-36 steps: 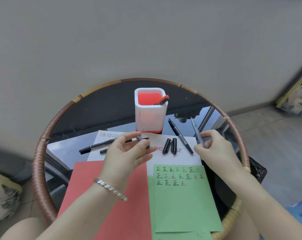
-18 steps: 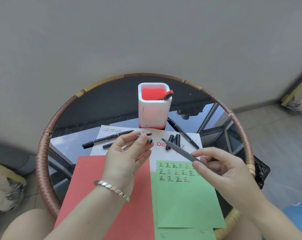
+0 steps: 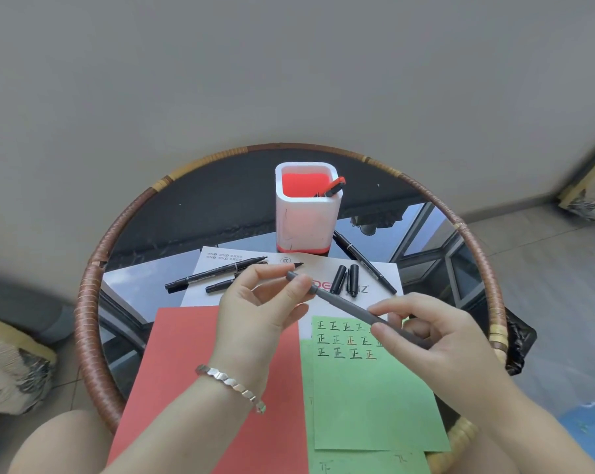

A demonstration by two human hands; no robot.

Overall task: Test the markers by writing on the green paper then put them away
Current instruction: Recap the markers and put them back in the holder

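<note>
Grey plastic, slim and cylindrical, the marker (image 3: 343,306) is held slantwise in the air above the far edge of the green paper (image 3: 374,398), a matte sheet bearing three rows of handwritten characters. Its far-left end sits between the thumb and forefinger of the left hand (image 3: 255,313), whose curled fingers (image 3: 297,290) pinch it. Its near-right part is gripped by the right hand (image 3: 439,340), fingers (image 3: 386,331) closed round the barrel.

The round desk (image 3: 87,302) has a reflective glass top and a woven rattan rim. Left of the green paper lies a red sheet (image 3: 214,371). Beyond both, a white printed sheet (image 3: 316,265) carries black markers (image 3: 217,273) and two loose black caps (image 3: 354,284). Farther back stands a squarish white holder (image 3: 306,227) with a red interior, a red-capped marker (image 3: 335,188) leaning inside.
</note>
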